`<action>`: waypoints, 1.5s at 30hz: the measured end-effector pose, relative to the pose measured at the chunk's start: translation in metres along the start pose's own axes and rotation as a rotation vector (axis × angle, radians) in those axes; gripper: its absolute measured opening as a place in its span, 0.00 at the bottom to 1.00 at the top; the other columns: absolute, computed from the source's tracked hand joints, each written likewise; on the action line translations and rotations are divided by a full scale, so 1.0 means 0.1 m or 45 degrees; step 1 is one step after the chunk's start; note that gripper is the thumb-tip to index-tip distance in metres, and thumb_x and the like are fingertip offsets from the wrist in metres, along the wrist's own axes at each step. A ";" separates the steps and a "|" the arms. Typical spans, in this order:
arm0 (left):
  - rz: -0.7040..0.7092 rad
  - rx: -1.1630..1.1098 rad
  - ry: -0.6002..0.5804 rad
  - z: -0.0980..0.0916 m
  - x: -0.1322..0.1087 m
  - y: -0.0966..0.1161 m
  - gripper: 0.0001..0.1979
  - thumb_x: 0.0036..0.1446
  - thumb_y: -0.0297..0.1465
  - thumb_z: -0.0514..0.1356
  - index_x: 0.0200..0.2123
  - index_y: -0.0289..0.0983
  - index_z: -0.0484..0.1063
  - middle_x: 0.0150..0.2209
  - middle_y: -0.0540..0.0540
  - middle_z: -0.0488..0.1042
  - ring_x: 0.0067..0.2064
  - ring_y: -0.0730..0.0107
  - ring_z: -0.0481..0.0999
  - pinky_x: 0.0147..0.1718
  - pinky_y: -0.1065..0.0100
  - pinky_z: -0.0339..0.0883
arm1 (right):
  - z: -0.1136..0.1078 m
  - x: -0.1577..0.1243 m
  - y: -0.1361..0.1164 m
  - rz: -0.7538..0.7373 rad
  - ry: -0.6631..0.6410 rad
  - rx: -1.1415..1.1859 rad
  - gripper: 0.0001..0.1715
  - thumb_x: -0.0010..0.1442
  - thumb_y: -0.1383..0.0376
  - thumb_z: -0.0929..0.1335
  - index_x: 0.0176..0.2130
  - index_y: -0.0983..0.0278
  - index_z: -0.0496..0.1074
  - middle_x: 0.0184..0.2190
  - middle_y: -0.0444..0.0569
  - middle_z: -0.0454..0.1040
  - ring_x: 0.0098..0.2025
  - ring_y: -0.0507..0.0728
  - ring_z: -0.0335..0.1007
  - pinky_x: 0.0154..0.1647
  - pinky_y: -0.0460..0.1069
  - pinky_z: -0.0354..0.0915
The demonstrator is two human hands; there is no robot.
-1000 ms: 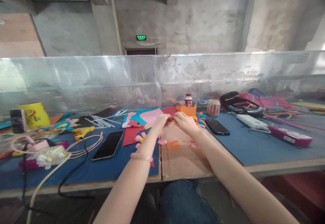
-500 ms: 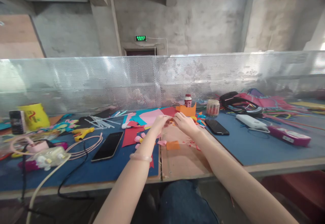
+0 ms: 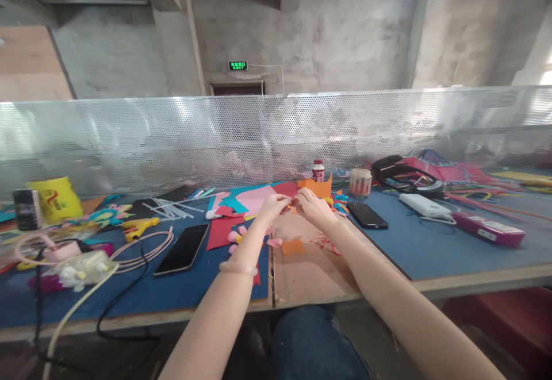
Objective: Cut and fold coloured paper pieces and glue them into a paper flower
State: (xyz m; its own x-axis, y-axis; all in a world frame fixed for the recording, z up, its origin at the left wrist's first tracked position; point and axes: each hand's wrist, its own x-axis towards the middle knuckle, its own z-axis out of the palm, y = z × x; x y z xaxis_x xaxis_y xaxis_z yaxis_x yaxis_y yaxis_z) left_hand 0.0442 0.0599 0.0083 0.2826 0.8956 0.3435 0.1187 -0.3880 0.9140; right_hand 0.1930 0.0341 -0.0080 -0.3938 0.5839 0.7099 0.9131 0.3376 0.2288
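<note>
My left hand (image 3: 272, 207) and my right hand (image 3: 311, 206) meet above the middle of the table, fingers pinched together on a small red and orange paper piece (image 3: 293, 203) held between them. The piece is mostly hidden by my fingers. Under the hands lie coloured paper sheets (image 3: 254, 199) in pink, red and teal, and an orange paper scrap (image 3: 293, 246) rests on the brown board (image 3: 310, 271). A pink bracelet (image 3: 238, 266) circles my left wrist.
A black phone (image 3: 183, 248) lies left of my hands, another phone (image 3: 367, 215) right. Glue gun (image 3: 140, 226), glue sticks (image 3: 172, 206), cables (image 3: 129, 253) and a yellow cup (image 3: 56, 198) sit left. A small bottle (image 3: 318, 170), tape roll (image 3: 360, 182), white power bank (image 3: 420, 204) and pink box (image 3: 487, 228) sit right. A perforated metal screen (image 3: 172, 138) backs the table.
Both hands have lifted slightly and kept working the small paper piece between the fingertips. The view has drifted a little.
</note>
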 end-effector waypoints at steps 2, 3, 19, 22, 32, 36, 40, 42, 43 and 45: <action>0.038 0.028 -0.018 -0.01 -0.01 0.03 0.08 0.45 0.32 0.59 0.24 0.31 0.72 0.18 0.49 0.69 0.19 0.80 0.62 0.19 0.75 0.54 | 0.01 -0.01 0.02 0.025 0.015 0.029 0.13 0.62 0.64 0.57 0.43 0.65 0.64 0.42 0.54 0.64 0.44 0.55 0.60 0.22 0.44 0.59; 0.057 0.043 -0.029 -0.02 -0.02 0.04 0.08 0.45 0.32 0.59 0.25 0.31 0.73 0.18 0.49 0.69 0.19 0.79 0.62 0.18 0.75 0.53 | 0.01 -0.01 0.02 0.030 0.019 0.043 0.13 0.62 0.63 0.57 0.42 0.65 0.65 0.42 0.54 0.64 0.44 0.55 0.60 0.23 0.44 0.60; 0.164 0.194 -0.158 -0.09 0.02 -0.01 0.11 0.44 0.34 0.61 0.30 0.33 0.75 0.21 0.48 0.71 0.21 0.77 0.63 0.21 0.73 0.56 | 0.03 -0.03 0.10 0.070 0.025 0.260 0.11 0.62 0.65 0.58 0.36 0.64 0.68 0.36 0.50 0.65 0.39 0.52 0.61 0.25 0.43 0.56; 0.174 0.199 -0.165 -0.09 0.02 0.00 0.11 0.44 0.34 0.61 0.30 0.33 0.75 0.21 0.48 0.71 0.20 0.77 0.62 0.20 0.73 0.55 | 0.05 -0.03 0.11 0.091 0.035 0.343 0.10 0.62 0.65 0.59 0.35 0.64 0.68 0.35 0.49 0.65 0.38 0.52 0.61 0.25 0.43 0.55; 0.163 0.144 -0.152 -0.09 -0.01 0.03 0.10 0.44 0.32 0.61 0.30 0.33 0.74 0.23 0.48 0.72 0.21 0.77 0.64 0.21 0.74 0.57 | 0.08 0.00 0.10 0.238 0.118 0.852 0.10 0.59 0.67 0.59 0.31 0.65 0.67 0.33 0.48 0.66 0.36 0.52 0.64 0.36 0.47 0.62; 0.168 0.104 -0.138 -0.11 0.04 -0.01 0.09 0.45 0.32 0.60 0.31 0.33 0.73 0.23 0.48 0.72 0.22 0.77 0.65 0.22 0.74 0.58 | 0.09 0.00 0.09 0.350 0.072 1.122 0.11 0.59 0.63 0.59 0.34 0.66 0.66 0.31 0.47 0.68 0.26 0.51 0.66 0.22 0.45 0.65; 0.169 0.067 -0.137 -0.12 0.05 -0.03 0.09 0.46 0.32 0.60 0.31 0.33 0.73 0.25 0.47 0.72 0.24 0.76 0.67 0.23 0.74 0.59 | 0.07 -0.01 0.06 0.438 0.039 1.318 0.12 0.56 0.59 0.61 0.35 0.65 0.66 0.30 0.47 0.69 0.23 0.50 0.66 0.16 0.44 0.64; 0.165 0.052 -0.137 -0.11 0.05 -0.03 0.10 0.46 0.32 0.60 0.31 0.33 0.73 0.25 0.47 0.72 0.24 0.76 0.67 0.23 0.74 0.59 | 0.04 0.00 0.05 0.479 0.047 1.376 0.12 0.54 0.58 0.63 0.34 0.65 0.67 0.29 0.46 0.69 0.23 0.50 0.66 0.15 0.43 0.64; 0.162 0.045 -0.137 -0.11 0.05 -0.04 0.10 0.46 0.32 0.60 0.31 0.32 0.73 0.24 0.47 0.72 0.24 0.76 0.67 0.23 0.73 0.59 | 0.03 0.01 0.04 0.499 0.052 1.397 0.12 0.54 0.58 0.64 0.34 0.65 0.67 0.28 0.46 0.69 0.23 0.50 0.65 0.14 0.43 0.64; 0.155 0.033 -0.140 -0.10 0.06 -0.05 0.09 0.46 0.32 0.60 0.30 0.32 0.73 0.22 0.48 0.71 0.23 0.76 0.66 0.23 0.73 0.58 | 0.01 0.01 0.03 0.531 0.064 1.427 0.11 0.52 0.58 0.65 0.32 0.65 0.67 0.26 0.45 0.68 0.22 0.49 0.64 0.13 0.42 0.63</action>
State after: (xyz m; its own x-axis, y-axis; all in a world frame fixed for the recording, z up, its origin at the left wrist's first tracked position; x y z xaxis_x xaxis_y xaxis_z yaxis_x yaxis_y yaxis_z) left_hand 0.0355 0.0693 0.0082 0.3989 0.8130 0.4242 0.1017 -0.4990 0.8606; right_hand 0.1951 0.0368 -0.0073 -0.0618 0.7804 0.6222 0.3587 0.5991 -0.7158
